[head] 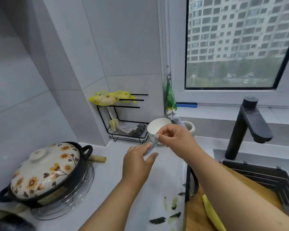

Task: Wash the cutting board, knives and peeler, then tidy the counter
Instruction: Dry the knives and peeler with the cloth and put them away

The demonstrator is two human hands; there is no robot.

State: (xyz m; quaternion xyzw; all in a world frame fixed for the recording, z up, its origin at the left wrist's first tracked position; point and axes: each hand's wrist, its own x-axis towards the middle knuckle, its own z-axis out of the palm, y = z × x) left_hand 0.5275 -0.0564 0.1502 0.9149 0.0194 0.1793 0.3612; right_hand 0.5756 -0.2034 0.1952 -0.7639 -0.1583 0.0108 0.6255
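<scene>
My right hand (pixel 175 139) pinches the top of a slim grey tool (pixel 153 146), blurred, perhaps the peeler or a small knife, above the white counter. My left hand (pixel 138 164) reaches up under it, fingers relaxed, thumb and fingers near the tool's lower end. The wooden cutting board (pixel 198 212) lies over the sink's left side at the lower right, partly hidden by my right forearm, with a yellow strip (pixel 210 212) on it. Green peel scraps (pixel 167 212) lie on the counter beside the board.
A flowered clay pot (pixel 45 170) sits on a wire rack at the left. A white bowl (pixel 157 129), a black rack with scourers (pixel 128 129) and a mortar (pixel 189 126) stand at the back. The black tap (pixel 250 125) rises over the sink (pixel 265 177).
</scene>
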